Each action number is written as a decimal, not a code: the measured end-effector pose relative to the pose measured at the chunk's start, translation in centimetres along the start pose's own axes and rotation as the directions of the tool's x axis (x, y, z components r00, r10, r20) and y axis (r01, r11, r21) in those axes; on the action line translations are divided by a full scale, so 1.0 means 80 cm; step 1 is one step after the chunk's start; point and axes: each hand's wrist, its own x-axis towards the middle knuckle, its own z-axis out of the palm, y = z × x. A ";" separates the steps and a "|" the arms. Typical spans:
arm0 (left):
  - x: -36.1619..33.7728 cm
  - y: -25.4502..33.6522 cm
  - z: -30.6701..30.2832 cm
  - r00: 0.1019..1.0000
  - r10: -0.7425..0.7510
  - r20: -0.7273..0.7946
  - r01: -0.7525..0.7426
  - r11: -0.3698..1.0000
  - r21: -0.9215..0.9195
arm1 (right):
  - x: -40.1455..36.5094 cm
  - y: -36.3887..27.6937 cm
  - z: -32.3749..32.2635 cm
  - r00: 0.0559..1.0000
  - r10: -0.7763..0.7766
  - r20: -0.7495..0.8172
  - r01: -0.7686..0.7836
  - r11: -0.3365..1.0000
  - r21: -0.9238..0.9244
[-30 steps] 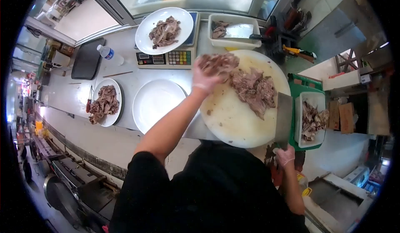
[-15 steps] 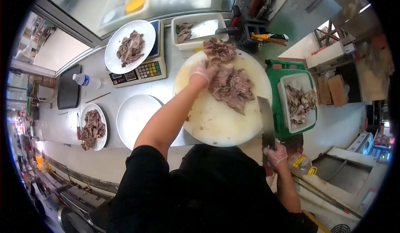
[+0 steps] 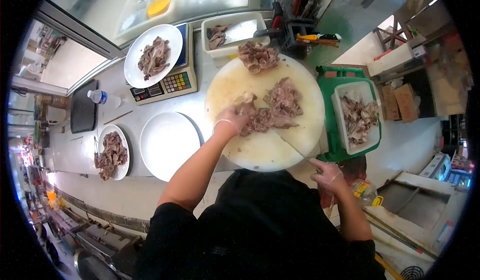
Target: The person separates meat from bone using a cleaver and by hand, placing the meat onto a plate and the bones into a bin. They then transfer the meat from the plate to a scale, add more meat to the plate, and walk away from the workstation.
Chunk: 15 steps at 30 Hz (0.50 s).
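My left hand [image 3: 232,121], in a thin glove, presses down on a pile of cooked meat [image 3: 275,109] in the middle of a round white cutting board [image 3: 235,82]. My right hand [image 3: 327,174], also gloved, grips the handle of a cleaver [image 3: 299,153]. Its blade lies edge-on over the board's near right part, pointing toward the meat. A smaller heap of meat [image 3: 257,56] sits at the board's far edge.
An empty white plate [image 3: 168,145] lies left of the board, a plate of meat [image 3: 112,153] further left. A plate of meat [image 3: 152,55] rests on a scale [image 3: 167,82]. White tubs of meat stand behind [image 3: 235,32] and on a green crate at right [image 3: 357,117].
My left hand set a handful of meat at the board's far edge, then came back onto the main pile. The cleaver swung from off the board's right side in over it.
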 end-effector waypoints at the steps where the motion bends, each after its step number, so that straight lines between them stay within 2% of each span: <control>1: -0.006 -0.009 -0.002 0.999 -0.046 -0.027 0.046 0.999 -0.011 | 0.000 -0.004 -0.002 1.000 -0.007 0.029 0.008 0.999 -0.036; 5: -0.027 -0.020 -0.014 0.986 -0.159 0.048 0.155 0.985 0.076 | 0.001 -0.011 -0.003 0.997 0.032 0.069 -0.027 0.997 -0.077; 7: -0.031 -0.019 -0.013 0.970 -0.178 -0.167 0.195 0.977 0.091 | 0.003 -0.012 -0.003 0.997 0.031 0.073 -0.024 0.995 -0.095; 8: -0.027 -0.023 -0.011 0.969 -0.181 -0.168 0.197 0.976 0.089 | 0.004 -0.012 -0.003 0.997 0.029 0.074 -0.021 0.993 -0.113; 9: -0.020 -0.026 -0.012 0.929 0.187 -0.320 -0.112 0.965 0.239 | 0.006 -0.012 -0.002 0.997 0.028 0.075 -0.020 0.993 -0.116; 10: -0.013 -0.028 -0.013 0.745 0.535 -0.397 -0.369 0.828 0.423 | 0.008 -0.011 -0.001 0.997 -0.012 0.080 0.020 0.995 -0.097; 11: -0.003 -0.029 -0.015 0.746 0.533 -0.399 -0.367 0.829 0.421 | 0.009 -0.011 -0.001 0.995 -0.053 0.084 0.059 0.995 -0.078; 12: 0.005 -0.022 -0.024 0.669 0.720 -0.184 -0.510 0.625 0.591 | 0.010 -0.014 -0.003 0.995 -0.052 0.086 0.059 0.995 -0.080; 13: 0.008 -0.013 -0.034 0.555 0.829 0.066 -0.626 0.365 0.689 | 0.011 -0.022 -0.004 0.991 -0.069 0.113 0.077 0.995 -0.069; 14: 0.008 -0.001 -0.042 0.556 0.828 0.065 -0.626 0.367 0.689 | 0.013 -0.028 -0.004 0.986 -0.086 0.140 0.095 0.994 -0.058; 15: 0.002 0.022 -0.053 0.750 0.623 0.220 -0.609 0.523 0.596 | 0.017 -0.031 -0.002 0.986 -0.087 0.140 0.096 0.994 -0.059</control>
